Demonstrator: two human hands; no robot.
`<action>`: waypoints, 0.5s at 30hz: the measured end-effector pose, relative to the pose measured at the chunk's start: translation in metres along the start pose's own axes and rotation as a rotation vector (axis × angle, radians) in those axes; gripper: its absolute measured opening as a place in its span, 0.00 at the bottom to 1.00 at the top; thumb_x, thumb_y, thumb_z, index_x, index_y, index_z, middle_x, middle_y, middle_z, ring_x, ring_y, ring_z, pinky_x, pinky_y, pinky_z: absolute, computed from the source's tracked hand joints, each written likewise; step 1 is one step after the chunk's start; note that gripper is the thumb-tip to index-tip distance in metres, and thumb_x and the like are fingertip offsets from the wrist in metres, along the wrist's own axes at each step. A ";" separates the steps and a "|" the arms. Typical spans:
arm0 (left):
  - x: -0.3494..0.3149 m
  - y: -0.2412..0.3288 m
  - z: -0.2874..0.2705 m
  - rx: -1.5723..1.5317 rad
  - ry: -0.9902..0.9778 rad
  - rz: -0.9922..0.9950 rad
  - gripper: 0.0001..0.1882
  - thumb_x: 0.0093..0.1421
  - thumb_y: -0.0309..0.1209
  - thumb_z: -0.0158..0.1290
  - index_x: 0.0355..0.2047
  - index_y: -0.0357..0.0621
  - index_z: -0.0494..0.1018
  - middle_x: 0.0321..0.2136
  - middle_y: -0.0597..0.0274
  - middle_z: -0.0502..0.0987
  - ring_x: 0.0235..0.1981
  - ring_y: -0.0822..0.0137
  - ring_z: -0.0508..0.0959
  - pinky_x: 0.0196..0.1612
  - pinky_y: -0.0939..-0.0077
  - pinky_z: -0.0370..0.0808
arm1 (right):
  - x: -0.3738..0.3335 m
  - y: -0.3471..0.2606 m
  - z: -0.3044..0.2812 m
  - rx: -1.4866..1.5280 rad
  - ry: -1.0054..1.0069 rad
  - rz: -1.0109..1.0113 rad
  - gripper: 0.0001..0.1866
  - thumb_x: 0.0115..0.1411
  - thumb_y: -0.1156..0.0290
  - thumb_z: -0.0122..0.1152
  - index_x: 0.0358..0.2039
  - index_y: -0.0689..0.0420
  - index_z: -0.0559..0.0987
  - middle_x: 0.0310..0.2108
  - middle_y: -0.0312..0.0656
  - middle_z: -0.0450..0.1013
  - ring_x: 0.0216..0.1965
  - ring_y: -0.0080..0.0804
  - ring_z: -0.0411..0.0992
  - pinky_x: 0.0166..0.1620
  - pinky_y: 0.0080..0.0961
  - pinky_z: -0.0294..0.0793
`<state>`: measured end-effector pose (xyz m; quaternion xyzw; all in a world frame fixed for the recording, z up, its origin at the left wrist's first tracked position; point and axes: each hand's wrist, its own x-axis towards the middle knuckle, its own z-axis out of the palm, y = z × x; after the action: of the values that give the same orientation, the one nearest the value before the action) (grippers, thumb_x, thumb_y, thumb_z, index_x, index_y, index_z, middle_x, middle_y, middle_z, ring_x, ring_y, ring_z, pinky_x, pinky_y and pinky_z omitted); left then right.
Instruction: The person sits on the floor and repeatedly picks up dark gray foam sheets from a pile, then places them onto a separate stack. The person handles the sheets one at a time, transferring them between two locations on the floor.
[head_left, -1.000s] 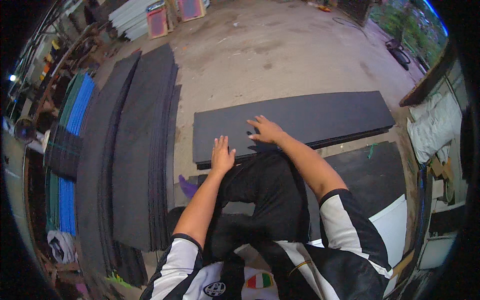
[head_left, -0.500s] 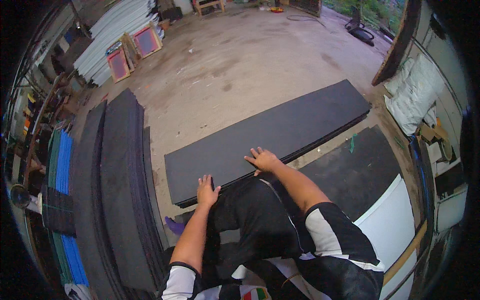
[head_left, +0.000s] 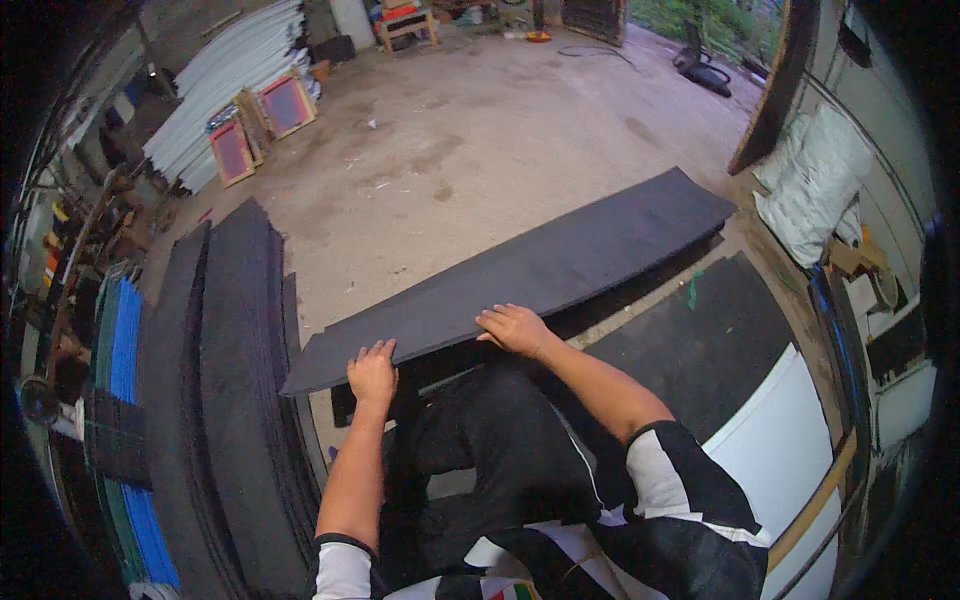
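A long dark grey foam-like sheet [head_left: 560,262] stretches in front of me, its near edge raised and tilted above more dark sheets [head_left: 620,295] beneath it. Toward the sheet's left end, my left hand [head_left: 372,374] grips that near edge, fingers on top and the thumb side hidden. My right hand [head_left: 514,330] holds the same edge nearer its middle, fingers over the top. The undersides of both hands are out of sight. My bent knee in black trousers [head_left: 480,430] is just below the sheet.
Tall stacks of dark sheets [head_left: 235,380] lie on the left beside blue strips [head_left: 124,340]. A dark mat [head_left: 690,330] and a white panel [head_left: 765,430] lie on the right. White sacks [head_left: 815,180] lean by the right wall; framed screens [head_left: 288,105] stand far left.
Both hands have closed round the near edge of the top sheet. It has come up off the stack, tilted, and its left end has shifted to the left.
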<state>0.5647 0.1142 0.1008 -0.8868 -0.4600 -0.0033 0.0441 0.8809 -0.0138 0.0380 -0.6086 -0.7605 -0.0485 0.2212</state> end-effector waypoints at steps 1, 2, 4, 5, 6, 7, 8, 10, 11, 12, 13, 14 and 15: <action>-0.003 -0.003 -0.012 0.024 0.096 0.044 0.31 0.51 0.34 0.68 0.58 0.62 0.76 0.57 0.66 0.80 0.57 0.53 0.79 0.58 0.48 0.75 | 0.000 -0.007 -0.009 0.003 0.040 0.009 0.24 0.64 0.56 0.64 0.57 0.51 0.77 0.57 0.46 0.76 0.59 0.45 0.74 0.58 0.44 0.76; -0.009 -0.006 -0.024 0.042 0.120 0.044 0.32 0.51 0.33 0.69 0.58 0.62 0.76 0.57 0.65 0.80 0.58 0.53 0.79 0.59 0.48 0.75 | 0.001 -0.012 -0.019 0.014 0.047 0.026 0.24 0.61 0.59 0.67 0.57 0.51 0.77 0.57 0.45 0.76 0.59 0.45 0.74 0.59 0.44 0.75; -0.019 -0.018 -0.049 0.081 0.164 0.043 0.32 0.50 0.33 0.70 0.58 0.61 0.76 0.58 0.65 0.80 0.58 0.53 0.79 0.59 0.47 0.74 | -0.001 -0.018 -0.035 0.038 0.059 0.061 0.27 0.55 0.65 0.71 0.57 0.51 0.77 0.57 0.44 0.76 0.59 0.45 0.74 0.60 0.43 0.74; -0.025 -0.026 -0.058 0.082 0.195 0.040 0.33 0.49 0.33 0.70 0.58 0.61 0.76 0.57 0.65 0.80 0.58 0.53 0.79 0.59 0.47 0.74 | -0.008 -0.014 -0.038 0.026 0.069 0.125 0.30 0.51 0.68 0.72 0.57 0.51 0.77 0.58 0.44 0.76 0.60 0.45 0.74 0.61 0.43 0.74; -0.033 -0.037 -0.068 0.087 0.224 0.031 0.34 0.48 0.32 0.71 0.58 0.61 0.76 0.57 0.65 0.80 0.58 0.53 0.79 0.59 0.47 0.74 | -0.015 -0.011 -0.040 0.019 0.077 0.184 0.34 0.48 0.72 0.74 0.58 0.50 0.77 0.59 0.44 0.76 0.60 0.45 0.74 0.61 0.43 0.73; -0.043 -0.050 -0.077 0.095 0.255 0.014 0.35 0.47 0.32 0.71 0.58 0.61 0.76 0.57 0.65 0.80 0.58 0.53 0.79 0.59 0.46 0.74 | -0.022 -0.008 -0.045 0.000 0.068 0.214 0.33 0.49 0.73 0.72 0.58 0.49 0.77 0.60 0.44 0.75 0.60 0.46 0.73 0.61 0.43 0.73; -0.054 -0.060 -0.088 0.107 0.272 0.002 0.35 0.46 0.32 0.72 0.58 0.61 0.76 0.57 0.65 0.80 0.58 0.53 0.79 0.59 0.46 0.74 | -0.031 -0.003 -0.049 -0.016 0.061 0.235 0.32 0.51 0.74 0.70 0.59 0.49 0.77 0.61 0.44 0.74 0.60 0.46 0.73 0.61 0.44 0.74; -0.077 -0.077 -0.108 0.130 0.313 -0.022 0.37 0.44 0.32 0.73 0.58 0.61 0.76 0.57 0.65 0.79 0.58 0.53 0.78 0.59 0.46 0.74 | -0.051 0.012 -0.045 -0.123 0.054 0.318 0.31 0.55 0.76 0.63 0.61 0.47 0.75 0.61 0.45 0.74 0.61 0.50 0.73 0.59 0.45 0.75; -0.088 -0.080 -0.116 0.136 0.328 -0.016 0.38 0.43 0.32 0.73 0.58 0.61 0.76 0.57 0.65 0.79 0.58 0.53 0.78 0.59 0.46 0.74 | -0.058 0.011 -0.046 -0.165 0.068 0.319 0.31 0.57 0.77 0.60 0.63 0.46 0.75 0.60 0.47 0.74 0.60 0.52 0.73 0.59 0.47 0.75; -0.102 -0.082 -0.124 0.149 0.341 -0.016 0.38 0.43 0.31 0.73 0.58 0.61 0.76 0.57 0.65 0.79 0.58 0.52 0.78 0.59 0.46 0.74 | -0.058 0.005 -0.048 -0.199 0.085 0.314 0.30 0.59 0.77 0.57 0.64 0.45 0.75 0.59 0.48 0.75 0.60 0.54 0.73 0.59 0.48 0.75; -0.113 -0.083 -0.132 0.161 0.356 -0.008 0.39 0.42 0.31 0.73 0.58 0.62 0.76 0.58 0.65 0.79 0.58 0.52 0.78 0.59 0.46 0.74 | -0.053 -0.001 -0.049 -0.212 0.112 0.289 0.31 0.60 0.77 0.56 0.64 0.44 0.74 0.59 0.49 0.75 0.60 0.55 0.73 0.59 0.49 0.75; -0.127 -0.086 -0.139 0.147 0.370 -0.056 0.40 0.41 0.30 0.73 0.58 0.62 0.76 0.58 0.65 0.79 0.59 0.52 0.78 0.59 0.46 0.74 | -0.047 -0.007 -0.052 -0.227 0.140 0.267 0.31 0.60 0.77 0.55 0.65 0.44 0.74 0.59 0.50 0.75 0.60 0.55 0.73 0.60 0.50 0.74; -0.142 -0.088 -0.145 0.133 0.385 -0.102 0.41 0.40 0.29 0.73 0.58 0.62 0.76 0.59 0.65 0.79 0.59 0.51 0.78 0.59 0.46 0.74 | -0.036 -0.014 -0.053 -0.242 0.170 0.247 0.31 0.60 0.77 0.55 0.65 0.43 0.74 0.58 0.51 0.75 0.60 0.56 0.73 0.60 0.51 0.74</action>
<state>0.4159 0.0367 0.2449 -0.8406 -0.4866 -0.1445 0.1892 0.8881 -0.0675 0.0738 -0.7132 -0.6473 -0.1630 0.2140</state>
